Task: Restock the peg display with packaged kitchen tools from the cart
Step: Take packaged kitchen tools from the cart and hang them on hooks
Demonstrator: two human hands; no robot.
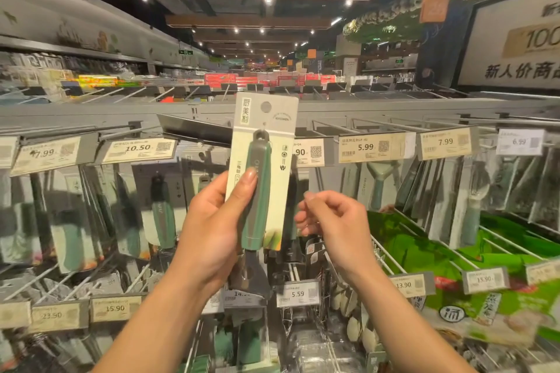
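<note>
A supermarket aisle runs back under spotlights; across the front stands the peg display (394, 106), its hanging packs smeared by blur. The left hand (212, 227) grips a packaged kitchen tool (263, 142) upright before the top row, thumb on its green handle, its metal end half hidden behind the palm. The card covers part of a price tag (312, 152). The right hand (333, 224) hovers just beside the card's right edge, fingers curled, nothing visible in them.

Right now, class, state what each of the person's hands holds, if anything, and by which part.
The left hand grips the carded green-handled tool by its lower half, thumb on the front. The right hand holds nothing.
</note>
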